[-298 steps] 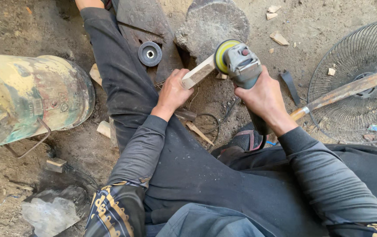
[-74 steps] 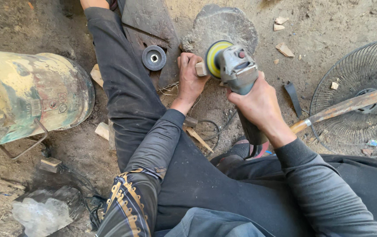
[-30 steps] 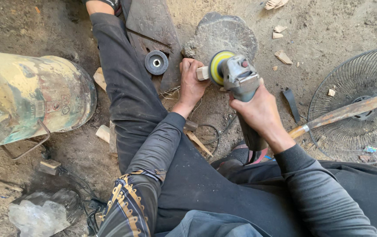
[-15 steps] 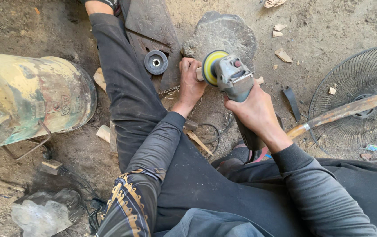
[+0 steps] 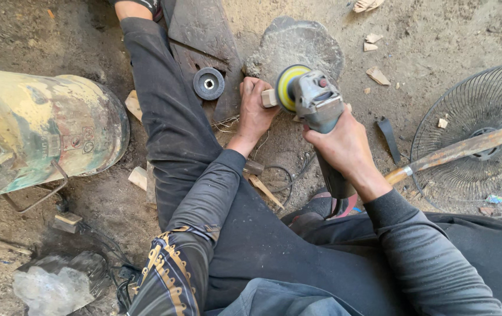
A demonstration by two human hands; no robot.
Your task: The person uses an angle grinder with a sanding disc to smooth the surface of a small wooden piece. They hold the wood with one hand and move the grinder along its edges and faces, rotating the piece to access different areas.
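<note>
Grey-bodied, with a yellow-green sanding disc, the angle grinder (image 5: 312, 102) sits just above the centre of the view, and the right hand (image 5: 344, 143) is wrapped fully closed around its body from the 5 o'clock side. The disc faces 9 o'clock and touches a small pale wooden block (image 5: 269, 98). The left hand (image 5: 255, 108) is curled tight round that block, fingers folded over it, holding it against a flat grey stone (image 5: 309, 44) that lies on the dirt at 12 o'clock from the hands.

At 10 o'clock from the left hand, a spare black grinding wheel (image 5: 209, 83) lies on a dark board (image 5: 201, 35), near the person's outstretched leg. Far out at 9 o'clock lies a worn yellowish gas cylinder (image 5: 46, 137) on its side. At 3 o'clock a round wire fan guard (image 5: 473, 169) rests on the ground with a rusty long-bladed tool (image 5: 455, 152) across it. Wood chips (image 5: 378, 74) are scattered in the dirt near 1 o'clock.
</note>
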